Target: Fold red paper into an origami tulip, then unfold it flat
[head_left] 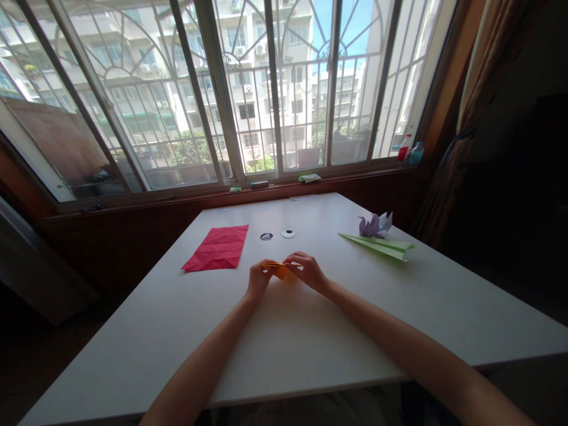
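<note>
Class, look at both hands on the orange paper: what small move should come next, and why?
Probably press the fold flat. The left hand and right hand pinch the orange paper just above the table, and its upper edge looks raised.

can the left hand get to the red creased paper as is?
Probably yes. The red creased paper lies flat just left of the left hand, bare white table between them; but both hands pinch the orange paper.

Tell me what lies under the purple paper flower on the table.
The purple paper flower rests on the rear end of a green paper plane, which lies on the white table. The part of the plane beneath the flower is covered, so I cannot see it.
</note>
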{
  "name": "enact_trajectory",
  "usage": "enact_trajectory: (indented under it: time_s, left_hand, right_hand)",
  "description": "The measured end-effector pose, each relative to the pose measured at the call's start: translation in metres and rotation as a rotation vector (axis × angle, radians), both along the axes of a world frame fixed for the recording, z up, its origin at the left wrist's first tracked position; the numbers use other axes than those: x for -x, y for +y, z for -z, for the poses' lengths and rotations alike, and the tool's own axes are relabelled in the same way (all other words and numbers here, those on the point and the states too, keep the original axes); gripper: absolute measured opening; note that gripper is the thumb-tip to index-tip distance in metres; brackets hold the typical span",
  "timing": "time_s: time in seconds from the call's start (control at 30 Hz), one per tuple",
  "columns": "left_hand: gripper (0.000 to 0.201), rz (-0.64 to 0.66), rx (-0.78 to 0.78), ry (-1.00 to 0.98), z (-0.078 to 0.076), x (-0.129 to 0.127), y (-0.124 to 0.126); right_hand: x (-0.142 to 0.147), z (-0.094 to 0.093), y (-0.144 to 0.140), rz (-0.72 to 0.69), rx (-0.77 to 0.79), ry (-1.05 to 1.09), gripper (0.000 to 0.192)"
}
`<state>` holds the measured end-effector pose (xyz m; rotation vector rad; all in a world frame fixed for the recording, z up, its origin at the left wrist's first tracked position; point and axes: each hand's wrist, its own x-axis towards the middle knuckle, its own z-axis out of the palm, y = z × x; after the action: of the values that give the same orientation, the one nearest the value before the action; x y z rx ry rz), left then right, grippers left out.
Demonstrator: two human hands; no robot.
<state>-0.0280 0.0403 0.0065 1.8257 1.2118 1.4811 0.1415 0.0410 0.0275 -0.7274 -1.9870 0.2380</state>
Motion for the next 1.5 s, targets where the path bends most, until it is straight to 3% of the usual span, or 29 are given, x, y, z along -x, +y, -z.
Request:
enact_trajectory:
  time_s: [0.67, 0.93, 1.1, 1.3, 1.5]
  left_hand:
    - [0.019, -0.02, -0.052, 0.06, 0.004, 0.001, 0.001]
    - [0.018, -0.029, -0.076, 0.076, 0.002, 0.0, -0.001]
    - [0.014, -0.046, -0.155, 0.146, 0.0, -0.001, -0.006]
    - [0.015, -0.064, -0.202, 0.304, -0.001, -0.002, -0.009]
    - [0.014, -0.077, -0.218, 0.367, -0.002, -0.002, -0.01]
  right_hand:
    - [-0.001, 0.003, 0.005, 0.078, -0.013, -0.059, 0.013]
    - [-0.001, 0.003, 0.0, 0.244, -0.173, -0.086, 0.019]
    - [0.0, 0.005, -0.002, 0.292, -0.077, -0.089, 0.024]
    - [-0.001, 0.002, -0.001, 0.217, 0.025, -0.113, 0.017]
    - [-0.001, 0.006, 0.002, 0.228, 0.065, -0.09, 0.012]
